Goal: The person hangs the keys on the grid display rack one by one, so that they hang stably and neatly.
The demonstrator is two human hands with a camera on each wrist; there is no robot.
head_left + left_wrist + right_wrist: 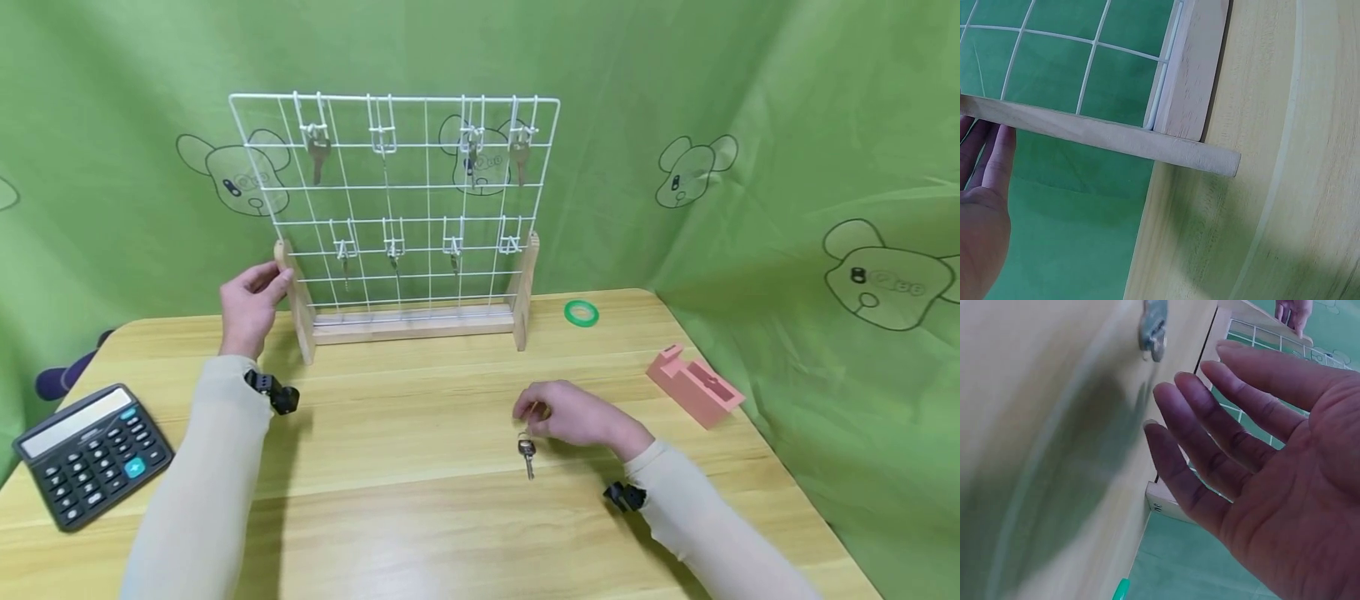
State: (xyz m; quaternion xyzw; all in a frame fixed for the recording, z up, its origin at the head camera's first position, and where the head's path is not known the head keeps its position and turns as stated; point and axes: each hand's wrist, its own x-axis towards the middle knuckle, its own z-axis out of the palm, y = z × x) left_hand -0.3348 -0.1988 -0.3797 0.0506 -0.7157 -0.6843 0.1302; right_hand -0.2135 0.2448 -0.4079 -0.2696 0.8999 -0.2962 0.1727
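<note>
At the far left of the table, my left hand [250, 308] holds the wooden side upright [298, 304] of a white wire grid rack [427, 187]. In the left wrist view its straight fingers [999, 159] reach behind the upright. My right hand [573, 414] is over the middle right of the table, its fingers loosely bent. Just below its fingertips is a silver key [528, 454] with a ring. The right wrist view shows the fingers spread with nothing between them, apart from the key [1155, 331].
Keys, such as this one [318, 154], hang from several hooks on the grid. A calculator [93, 458] lies at the left. To the right are a green tape roll [581, 313] and a pink tape dispenser [693, 387]. Green cloth [600, 83] hangs behind the table.
</note>
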